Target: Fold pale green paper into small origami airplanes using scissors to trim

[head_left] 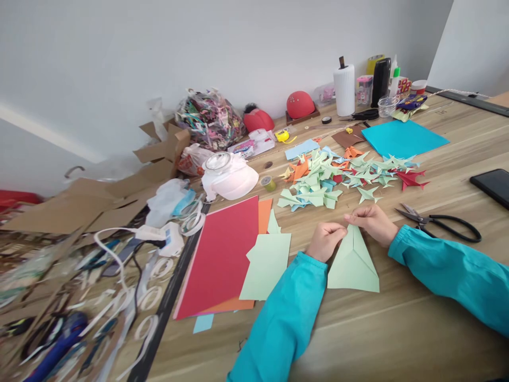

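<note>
Both hands, left hand (325, 240) and right hand (371, 222), pinch the half-folded green paper (353, 262) at lower centre, finished paper planes (338, 178) heaped above, flat sheets (265, 262) still unfolded.

We see a bench (417, 329) of pale wood, its grain plain and its finish smooth with a faint sheen. The folded sheet (353, 262) under our hands is matt green paper with crisp creases. Beside it lie more matt paper sheets, red (222, 254) and orange (265, 213). The folded shapes (338, 178) beyond are thin coloured paper. The scissors (441, 223) have dull metal blades and glossy black handles. Our sleeves (457, 276) are smooth teal cloth. The phone (493, 185) looks glossy black. The cardboard (119, 201) at left is rough, brown and matt.
</note>
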